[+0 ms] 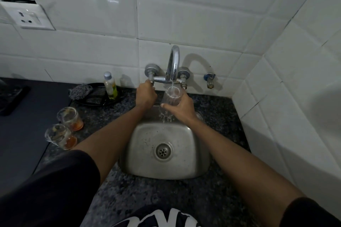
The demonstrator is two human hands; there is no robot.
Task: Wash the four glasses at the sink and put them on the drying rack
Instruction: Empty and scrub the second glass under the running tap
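Nearest, a square stainless-steel sink [193, 153] with a round drain sits in the dark speckled granite counter [129, 199]. To its left stand two clear tumblers with orange residue [63, 128], just beside each other. Above the basin, the right hand [181, 109] grips a clear ribbed glass [172, 96], tilted with its mouth under the running water; water spills from it. The left hand [145, 96] is closed around the chrome tap's left knob [151, 81]. Behind, a small bottle of yellow liquid [110, 86] stands against white tiles.
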